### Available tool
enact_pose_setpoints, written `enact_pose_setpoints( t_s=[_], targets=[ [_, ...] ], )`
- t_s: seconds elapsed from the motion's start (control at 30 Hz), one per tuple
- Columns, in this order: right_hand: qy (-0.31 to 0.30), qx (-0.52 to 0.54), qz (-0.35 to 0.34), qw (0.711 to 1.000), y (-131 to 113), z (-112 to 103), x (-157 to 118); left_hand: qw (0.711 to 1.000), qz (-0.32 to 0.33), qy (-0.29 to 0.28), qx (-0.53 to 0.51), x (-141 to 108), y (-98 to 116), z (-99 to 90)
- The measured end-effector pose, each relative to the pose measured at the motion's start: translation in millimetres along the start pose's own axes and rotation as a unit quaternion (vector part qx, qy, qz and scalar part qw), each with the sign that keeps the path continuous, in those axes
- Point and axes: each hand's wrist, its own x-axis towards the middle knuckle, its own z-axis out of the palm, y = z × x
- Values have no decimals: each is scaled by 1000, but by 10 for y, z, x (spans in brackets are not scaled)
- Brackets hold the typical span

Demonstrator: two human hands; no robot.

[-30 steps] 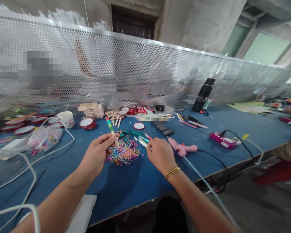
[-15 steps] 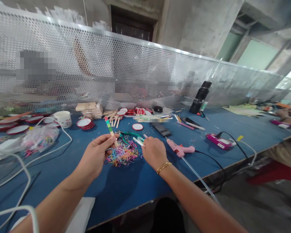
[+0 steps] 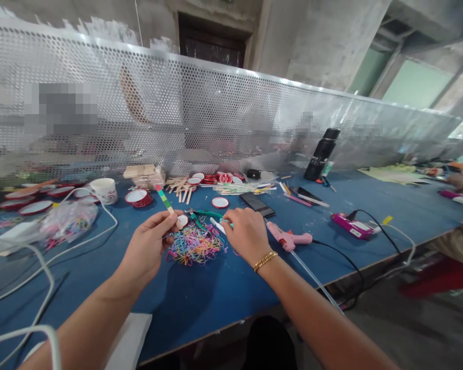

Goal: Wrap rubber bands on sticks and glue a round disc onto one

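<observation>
My left hand [image 3: 148, 241] pinches a wooden craft stick [image 3: 164, 200] painted in red, yellow and green bands, its bare end at the thumb. Beside those fingertips shows a small white lid [image 3: 182, 221] with a red rim; whether they touch it I cannot tell. My right hand [image 3: 249, 234] is closed at the fingertips on a slim teal-ended marker pen [image 3: 228, 223], mostly hidden by the hand. Next to it lies a white pen [image 3: 217, 225]. A heap of coloured rubber bands [image 3: 196, 245] lies between the hands, with green-handled pliers [image 3: 208, 213] behind it.
A pink glue gun [image 3: 287, 237], a phone [image 3: 257, 204] and a purple device [image 3: 352, 226] with cables lie rightward. A black bottle [image 3: 321, 155] stands near the perforated screen [image 3: 224, 108]. Leftward are a white cup [image 3: 104, 191], a bag of bands [image 3: 69, 222] and loose white cables.
The painted stick has moved left and lower with my left hand, uncovering the small lid. A pink-ended pen no longer shows at my right hand; a teal end now shows at its fingertips.
</observation>
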Motion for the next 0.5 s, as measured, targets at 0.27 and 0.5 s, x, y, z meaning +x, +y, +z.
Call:
enact_pose_setpoints(
  t_s=[0.27, 0.5],
  targets=[
    [41, 95, -10, 995, 13, -235, 463, 999, -13, -37, -4, 34, -56, -27],
    [103, 233, -75, 964, -18, -189, 648, 999, -15, -35, -16, 53, -82, -13]
  ],
)
